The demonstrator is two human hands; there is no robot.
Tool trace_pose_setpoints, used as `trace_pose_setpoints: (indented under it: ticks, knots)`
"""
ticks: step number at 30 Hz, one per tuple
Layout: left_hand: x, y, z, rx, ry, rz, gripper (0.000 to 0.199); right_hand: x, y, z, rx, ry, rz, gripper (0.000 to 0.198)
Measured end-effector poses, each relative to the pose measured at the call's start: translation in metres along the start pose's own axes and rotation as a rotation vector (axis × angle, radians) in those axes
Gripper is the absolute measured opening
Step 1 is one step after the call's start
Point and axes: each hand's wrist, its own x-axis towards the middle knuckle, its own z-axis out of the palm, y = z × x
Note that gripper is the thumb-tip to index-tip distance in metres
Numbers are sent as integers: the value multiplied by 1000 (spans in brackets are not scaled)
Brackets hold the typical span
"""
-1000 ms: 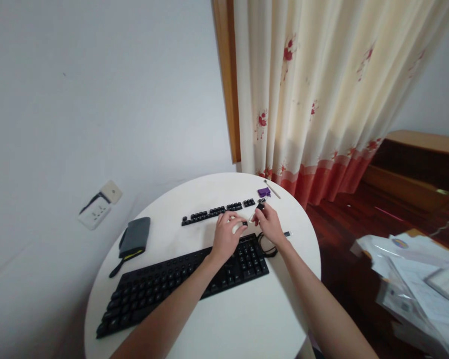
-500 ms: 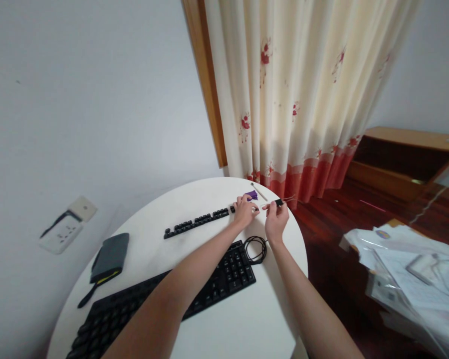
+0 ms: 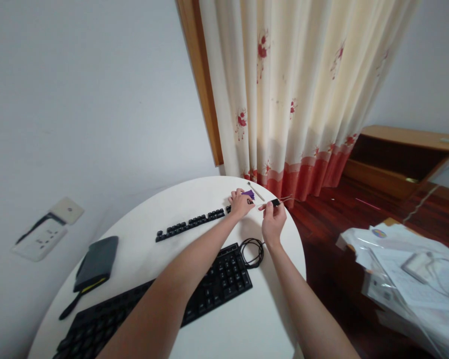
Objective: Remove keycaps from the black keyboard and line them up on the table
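My right hand (image 3: pixel 274 223) is closed around a keycap puller (image 3: pixel 275 202), a small black handle with thin wire loops sticking out to the right. Between the fingertips of my left hand (image 3: pixel 241 203) is a small black keycap (image 3: pixel 250 202), partly hidden by the fingers. The two hands almost meet near the table's far right edge. Just left of my left hand runs a row of black keycaps (image 3: pixel 190 224). Below both forearms lies a black keyboard (image 3: pixel 224 279), its middle covered by my left arm. Beside it is its coiled black cable (image 3: pixel 251 253).
A purple cloth-like piece (image 3: pixel 249 194) and a thin brush (image 3: pixel 256 191) lie beyond my left hand. On the left of the round white table (image 3: pixel 269 309) rests a grey pouch (image 3: pixel 97 262). Papers (image 3: pixel 404 264) are piled at the right; a curtain hangs behind.
The view has shifted slightly, so the table things sit a little further left. Both hands stay close together, still holding the keycap and the puller.
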Motion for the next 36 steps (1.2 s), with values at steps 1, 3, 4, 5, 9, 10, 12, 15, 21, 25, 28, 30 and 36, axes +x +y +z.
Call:
trace_pose_setpoints:
  ticks: [1, 3, 4, 5, 9, 10, 12, 15, 21, 25, 28, 30, 36]
  knots:
    - [1, 0, 0, -3, -7, -7, 21, 0, -1, 0, 1, -2, 9, 23]
    - [3, -1, 0, -4, -19, -23, 21, -1, -1, 1, 4, -6, 18, 22]
    - [3, -2, 0, -5, -22, -29, 22, -1, -1, 1, 2, -6, 16, 22]
    - [4, -2, 1, -5, -22, -35, 22, -1, -1, 1, -2, -7, 9, 21]
    - [6, -4, 2, -11, -15, -47, 22, -2, 2, 1, -27, -21, -31, 22]
    - [6, -5, 3, -12, -14, -50, 22, -2, 2, 1, -28, -23, -34, 22]
    - [6, -5, 3, -14, -14, -54, 22, -2, 3, 1, -26, -24, -37, 22]
    - [4, -3, 1, -24, -12, -51, 22, -2, 4, 0, -25, -28, -45, 22]
    - [-6, -6, -37, -155, 232, -43, 13, 3, 7, -2, -2, -111, -30, 23]
    - [-30, -22, -80, -212, 342, -47, 16, 3, 10, -2, -1, -390, 18, 20]
    - [-66, -37, -105, -249, 162, 32, 20, -3, 7, -2, -23, -723, 28, 16]
    - [-96, -45, -112, -285, 16, 85, 24, -8, 2, -3, -38, -910, 33, 13]
    - [-172, -50, -102, -316, -268, 129, 20, -19, -9, -6, -52, -1152, 49, 14]
